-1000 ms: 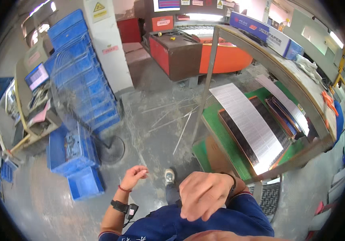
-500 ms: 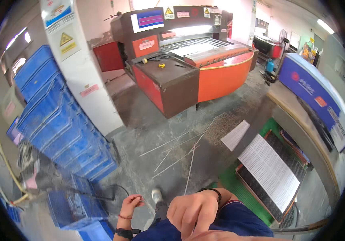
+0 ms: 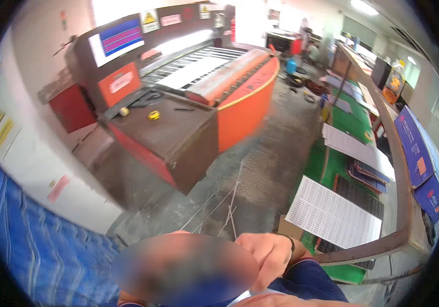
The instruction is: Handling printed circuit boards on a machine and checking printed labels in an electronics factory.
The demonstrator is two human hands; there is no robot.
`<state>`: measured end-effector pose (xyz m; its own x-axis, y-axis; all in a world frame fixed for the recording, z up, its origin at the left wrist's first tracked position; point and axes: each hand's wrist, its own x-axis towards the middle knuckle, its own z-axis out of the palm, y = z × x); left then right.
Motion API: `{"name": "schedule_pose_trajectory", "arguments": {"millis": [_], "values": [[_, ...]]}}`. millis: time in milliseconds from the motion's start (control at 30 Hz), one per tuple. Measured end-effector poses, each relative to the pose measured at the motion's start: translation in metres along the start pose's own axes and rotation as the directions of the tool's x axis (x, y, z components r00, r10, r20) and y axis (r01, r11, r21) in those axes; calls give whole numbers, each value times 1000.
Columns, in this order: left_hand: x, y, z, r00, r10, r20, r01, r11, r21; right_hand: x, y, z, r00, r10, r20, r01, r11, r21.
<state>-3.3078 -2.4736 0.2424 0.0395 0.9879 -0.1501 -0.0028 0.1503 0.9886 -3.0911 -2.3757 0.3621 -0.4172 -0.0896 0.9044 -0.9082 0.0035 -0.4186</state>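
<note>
A blurred oval covers nearly all of the left hand and borders the right hand; whether either holds anything cannot be told. Stacked blue crates are cut off at left; the white sheet's marks are too small to read.

floor: grey, scuffed | pillar: white, left | wall: pale | ceiling light: lit, upper right

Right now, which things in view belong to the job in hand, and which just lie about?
Perhaps the job's (anything held is unclear):
patterned white sheet near the right hand
orange-fronted machine ahead

Likely lying about:
thin strips on the floor
small yellow item
bottle at far right
</note>
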Motion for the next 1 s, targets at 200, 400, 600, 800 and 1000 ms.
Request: {"name": "schedule_pose_trajectory", "arguments": {"millis": [200, 400, 600, 800, 1000], "values": [[136, 125, 15, 358, 455, 816, -753, 657, -36, 11, -7, -145, 994, -94, -62, 58, 899, -435], [246, 161, 57, 212, 740, 639, -633, 602, -487, -3, -31, -287, 977, -208, 43, 188, 754, -629], [397, 203, 28, -62, 595, 801, -644, 589, -488, -1, -32, -413, 969, -194, -155, 90, 856, -510], [495, 212, -1, -40, 675, 737, -638, 550, -539, -5, 6, -516, 952, -151, -268, 84, 965, -248], [587, 200, -18, 121, 874, 471, -714, 406, -570, -2, 58, -618, 941, -79, -330, 97, 995, 39]]}}
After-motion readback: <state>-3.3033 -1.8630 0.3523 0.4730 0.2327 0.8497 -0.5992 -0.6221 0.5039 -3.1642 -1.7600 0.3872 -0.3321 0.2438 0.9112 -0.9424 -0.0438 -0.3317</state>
